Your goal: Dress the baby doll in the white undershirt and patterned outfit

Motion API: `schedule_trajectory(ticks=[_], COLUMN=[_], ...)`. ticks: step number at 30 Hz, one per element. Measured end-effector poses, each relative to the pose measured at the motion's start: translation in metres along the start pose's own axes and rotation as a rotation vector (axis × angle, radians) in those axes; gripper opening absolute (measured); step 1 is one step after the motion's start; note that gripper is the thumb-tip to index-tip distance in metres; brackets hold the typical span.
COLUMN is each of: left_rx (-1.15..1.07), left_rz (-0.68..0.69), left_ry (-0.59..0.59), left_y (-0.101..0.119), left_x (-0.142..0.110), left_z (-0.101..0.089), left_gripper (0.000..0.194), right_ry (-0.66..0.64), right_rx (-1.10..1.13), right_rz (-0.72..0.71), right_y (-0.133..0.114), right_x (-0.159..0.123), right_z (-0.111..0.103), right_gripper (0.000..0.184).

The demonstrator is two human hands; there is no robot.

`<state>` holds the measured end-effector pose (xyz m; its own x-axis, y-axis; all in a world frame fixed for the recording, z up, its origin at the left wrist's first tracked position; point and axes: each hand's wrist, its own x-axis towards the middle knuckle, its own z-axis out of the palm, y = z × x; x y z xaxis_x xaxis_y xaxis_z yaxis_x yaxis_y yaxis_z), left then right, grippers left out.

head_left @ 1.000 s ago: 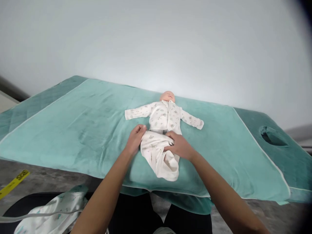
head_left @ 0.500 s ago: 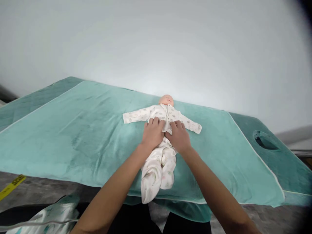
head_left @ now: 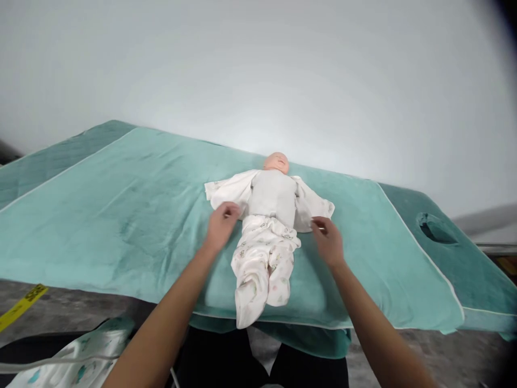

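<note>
The doll [head_left: 272, 195] lay on its back at the middle of the bed [head_left: 480, 280], on a pale green sheet [head_left: 121, 237], its head toward the far side by the wall [head_left: 258, 70]. We saw its white jacket [head_left: 314, 203] spread open to left and right, baring the pale torso, with the sleeves slanting outward. Patterned trousers [head_left: 262, 250] covered its legs, wrinkled at the waist, the left leg ending in a loose fold nearer us than the right. Our left hand [head_left: 223, 220] was half curled beside the jacket's left panel; our right hand [head_left: 328, 240] was bent, fingertips at the right panel's near corner. Both were blurred, and we could not tell whether either gripped the cloth. At far right we noticed an oval hole [head_left: 437, 229] in the bed; at near left, a yellow strip [head_left: 23, 308], a patterned cloth [head_left: 91, 345] and a pale cord [head_left: 60, 361] crossing it.
</note>
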<state>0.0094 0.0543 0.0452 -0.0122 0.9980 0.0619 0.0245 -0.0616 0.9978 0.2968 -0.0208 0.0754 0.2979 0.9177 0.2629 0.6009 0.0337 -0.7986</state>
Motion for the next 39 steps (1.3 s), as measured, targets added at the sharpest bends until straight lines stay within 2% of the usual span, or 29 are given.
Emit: schedule_trajectory(ticks=[3,5,7,9,12,15,17,20,22,24,28,32,35,39], left_rx=[0.061,0.077,0.095,0.134,0.205,0.23,0.225,0.279,0.301,0.237,-0.096,-0.438,-0.469,-0.43], left_rz=[0.024,-0.003,-0.018,0.018,0.171,0.315,0.352,0.321,0.281,0.228,0.076,-0.112,-0.204,-0.207], left_ry=[-0.271,-0.42,-0.548,-0.615,-0.554,-0.417,-0.328,-0.202,-0.188,-0.255,-0.364,-0.326,-0.309,-0.378], left_y=[0.01,0.013,0.01,0.005,-0.003,-0.005,-0.006,-0.004,-0.001,0.002,0.002,-0.005,-0.006,-0.005], left_x=[-0.005,-0.005,-0.003,-0.002,-0.003,-0.003,0.002,0.017,0.032,0.048,0.069,0.073,0.071,0.07], left_z=[0.01,0.004,-0.006,-0.013,-0.012,-0.001,0.008,0.019,0.023,0.025,0.029,0.031,0.03,0.026], left_gripper=[0.025,0.027,0.029,0.028,0.025,0.022,0.02,0.017,0.016,0.02,0.029,0.033,0.035,0.034], right_ry=[-0.284,-0.437,-0.582,-0.706,-0.795,-0.72,-0.588,-0.331,-0.161,-0.048,-0.001,0.03,-0.006,-0.038], right_rx=[0.062,0.068,0.059,0.044,-0.014,-0.135,-0.223,-0.317,-0.324,-0.276,-0.143,0.017,0.176,0.308], right_rz=[-0.084,-0.149,-0.209,-0.262,-0.352,-0.422,-0.447,-0.483,-0.49,-0.443,-0.182,-0.017,0.052,0.037], right_y=[-0.012,-0.008,0.0,0.005,0.0,-0.009,-0.01,-0.002,0.007,0.013,0.019,0.027,0.04,0.055], right_x=[0.009,0.015,0.019,0.019,0.015,0.013,0.014,0.023,0.035,0.049,0.077,0.098,0.106,0.105], right_z=[0.021,0.025,0.019,0.008,-0.007,-0.009,-0.004,0.01,0.019,0.027,0.041,0.061,0.075,0.082], right_gripper=[0.027,0.026,0.025,0.027,0.027,0.022,0.022,0.021,0.021,0.022,0.024,0.028,0.031,0.033])
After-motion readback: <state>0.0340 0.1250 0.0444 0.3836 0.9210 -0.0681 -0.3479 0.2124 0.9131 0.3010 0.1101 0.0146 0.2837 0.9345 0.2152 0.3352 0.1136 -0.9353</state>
